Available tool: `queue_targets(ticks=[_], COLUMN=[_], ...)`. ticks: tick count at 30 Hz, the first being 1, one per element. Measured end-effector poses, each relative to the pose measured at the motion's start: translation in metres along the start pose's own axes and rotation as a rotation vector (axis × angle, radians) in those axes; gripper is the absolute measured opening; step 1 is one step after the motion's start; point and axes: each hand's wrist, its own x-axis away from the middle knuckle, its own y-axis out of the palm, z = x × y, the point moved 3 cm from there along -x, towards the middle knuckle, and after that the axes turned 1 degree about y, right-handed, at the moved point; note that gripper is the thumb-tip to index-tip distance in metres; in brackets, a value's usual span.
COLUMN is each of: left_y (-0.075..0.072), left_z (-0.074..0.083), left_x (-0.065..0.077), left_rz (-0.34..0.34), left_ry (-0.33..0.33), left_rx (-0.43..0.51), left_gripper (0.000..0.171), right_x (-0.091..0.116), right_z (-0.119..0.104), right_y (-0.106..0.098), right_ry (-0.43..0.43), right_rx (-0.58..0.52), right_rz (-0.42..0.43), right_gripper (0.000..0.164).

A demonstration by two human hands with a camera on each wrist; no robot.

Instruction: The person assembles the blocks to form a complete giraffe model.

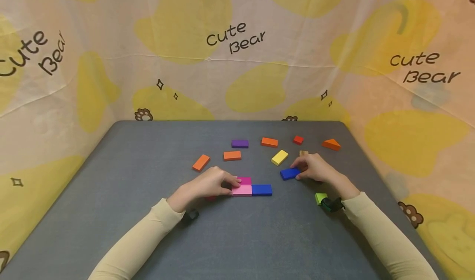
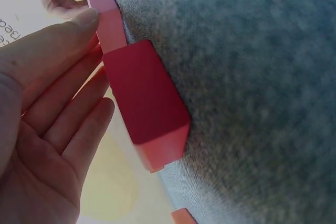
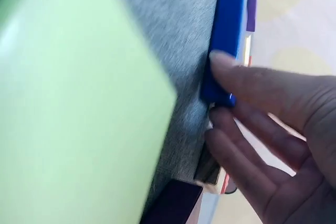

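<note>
My left hand (image 1: 213, 185) pinches a pink block (image 1: 243, 191), the thumb on its near side and the fingers at its far side, by a magenta block (image 1: 244, 181) lying against it. A blue block (image 1: 262, 190) adjoins the pink one's right end. A red block (image 2: 147, 93) lies close by, mostly hidden under the left hand in the head view. Farther right, my right hand (image 1: 315, 167) grips the right end of a second blue block (image 3: 226, 45) between thumb and fingers, low over the table or on it; I cannot tell which.
Orange blocks (image 1: 232, 156), a purple block (image 1: 240, 144), a yellow block (image 1: 280, 157), a small red block (image 1: 298, 140) and an orange triangle (image 1: 332, 144) lie behind the hands. A wood-coloured block (image 1: 303, 153) and a green block (image 1: 320, 198) sit near the right hand. Printed cloth surrounds the grey table (image 1: 230, 247).
</note>
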Motion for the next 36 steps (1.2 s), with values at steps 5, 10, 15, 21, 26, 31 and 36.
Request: queue_targets(ticks=[5,10,15,21,26,31,36], left_y=[0.000,0.001,0.001,0.001,0.001,0.001,0.000], left_z=[0.000,0.001,0.002,0.002,0.002,0.003,0.004], left_x=[0.000,0.000,0.000,-0.001,-0.001,-0.001,0.000], left_rz=[0.001,0.004,0.007,0.011,0.016,0.018,0.019], left_ry=[0.002,0.003,0.005,0.004,0.012,0.015,0.012], left_rx=[0.002,-0.002,-0.006,-0.008,-0.010,-0.013,-0.016], left_gripper=[0.029,0.029,0.028,0.028,0.028,0.028,0.028], right_x=[0.001,0.002,-0.002,-0.008,-0.013,-0.018,-0.022], right_z=[-0.005,-0.015,-0.027,-0.042,-0.051,-0.057,-0.059], right_y=[-0.003,-0.006,-0.003,0.003,0.011,0.021,0.030], right_ry=[0.006,0.014,0.030,0.020,-0.016,-0.058,-0.065], right_rx=[-0.014,-0.086,-0.143,-0.159,-0.182,-0.179,-0.162], right_rz=[0.060,0.113,0.105,0.069,0.043,0.027,0.004], right_gripper=[0.027,0.028,0.029,0.030,0.032,0.034,0.035])
